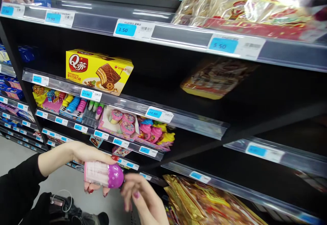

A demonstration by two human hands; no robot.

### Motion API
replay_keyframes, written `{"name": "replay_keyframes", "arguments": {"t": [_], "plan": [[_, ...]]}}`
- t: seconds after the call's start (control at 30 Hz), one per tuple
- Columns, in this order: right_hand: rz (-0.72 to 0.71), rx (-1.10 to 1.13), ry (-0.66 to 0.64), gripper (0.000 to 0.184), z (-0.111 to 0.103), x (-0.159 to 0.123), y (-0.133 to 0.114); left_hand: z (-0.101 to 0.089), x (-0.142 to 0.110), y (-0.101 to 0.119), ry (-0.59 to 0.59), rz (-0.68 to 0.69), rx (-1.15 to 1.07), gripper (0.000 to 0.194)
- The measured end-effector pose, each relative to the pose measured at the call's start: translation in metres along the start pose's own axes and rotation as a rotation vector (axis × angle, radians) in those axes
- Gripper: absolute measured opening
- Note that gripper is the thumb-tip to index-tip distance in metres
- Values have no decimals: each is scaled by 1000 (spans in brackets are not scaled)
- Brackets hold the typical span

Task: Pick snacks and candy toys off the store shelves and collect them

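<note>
Purple-domed container (pixel 102 174) lies on its side in the left hand (pixel 81 154), near the viewer and left of centre, out in front of the shelves. That hand pinches it firmly enough to look secure, thumb along the top and fingertips showing beneath, with the dome pointing right. The right hand (pixel 145 199) waits just beside the dome, fingers loosely curled and apart; blur hides whether a fingertip touches it. For good handling, the left hand should hold the straight body rather than the slippery-looking curve, squeezing only lightly, since the wall could be thin plastic; the right fingertips would do best to meet the dome squarely, so that it does not roll. Its body is pale pink and upright-ribbed, seemingly see-through, with a barcode along the lower side, while the dome is smooth, glossy and marked with small light patterns. Farther off, round pink tubs (pixel 122 121) sit in an open card tray, and swirled pink and yellow pieces (pixel 153 133) crowd to their right. Above them stands a crisp-edged yellow carton (pixel 98 71). At near right, crinkled golden bags (pixel 201 201) throw back the light; far above, clear glossy packs (pixel 245 7) bulge over the shelf lip.
</note>
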State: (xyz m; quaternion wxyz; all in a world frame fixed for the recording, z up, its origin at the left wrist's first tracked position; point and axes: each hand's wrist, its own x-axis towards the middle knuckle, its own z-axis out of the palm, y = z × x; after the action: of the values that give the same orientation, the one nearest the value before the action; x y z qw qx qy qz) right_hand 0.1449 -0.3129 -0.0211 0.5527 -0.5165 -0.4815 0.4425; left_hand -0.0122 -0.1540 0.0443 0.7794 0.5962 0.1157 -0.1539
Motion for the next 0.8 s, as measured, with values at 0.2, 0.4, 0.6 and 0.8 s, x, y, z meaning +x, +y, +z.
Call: {"name": "replay_keyframes", "arguments": {"t": [0.2,0.4,0.6,0.8], "plan": [[-10,53,168,22,25,3,-7,5,17,-14,95,16,73,41],[17,37,169,21,28,-3,-7,8,19,-21,158,60,100,40],[-6,32,162,21,27,-5,-4,13,18,-17,212,118,146,38],[3,71,262,22,37,-10,-9,11,21,-22,77,86,116,46]]}}
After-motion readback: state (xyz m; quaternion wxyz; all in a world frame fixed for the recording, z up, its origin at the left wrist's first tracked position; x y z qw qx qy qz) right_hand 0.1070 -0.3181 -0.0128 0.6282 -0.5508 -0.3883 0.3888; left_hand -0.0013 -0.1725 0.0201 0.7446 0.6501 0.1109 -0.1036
